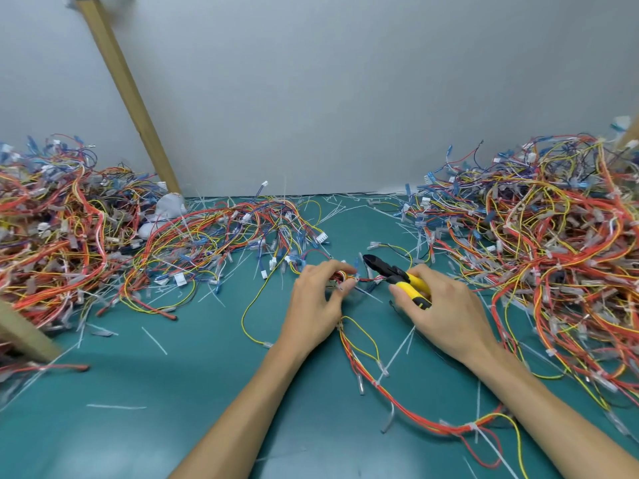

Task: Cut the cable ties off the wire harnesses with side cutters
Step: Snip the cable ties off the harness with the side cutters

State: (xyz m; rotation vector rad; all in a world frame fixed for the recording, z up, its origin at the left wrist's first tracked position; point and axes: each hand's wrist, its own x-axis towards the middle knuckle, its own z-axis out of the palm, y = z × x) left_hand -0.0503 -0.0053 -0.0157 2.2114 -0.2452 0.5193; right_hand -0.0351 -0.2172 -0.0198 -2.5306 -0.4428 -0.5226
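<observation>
Two hands: the left hand [316, 302] pinches a wire harness [366, 279] in curled fingers [340, 269]; the right hand [446, 305] is wrapped round the yellow handles of the side cutters [397, 273].
Key relation: the held stretch of harness runs left to right between the hands. The cutters' black nose points up and left, just over that stretch, and the right hand is nearer.
Blades: they look nearly closed; whether they bite a tie I cannot tell.
Harness tail: it loops toward the person, with a white tie [472, 426] on it.
Worktop [173, 392]: teal, strewn with cut tie scraps [154, 340].
Room: left pile [52, 236] and right pile [553, 254] of tangled harnesses, grey wall [345, 81], slanted wooden post [128, 95].
</observation>
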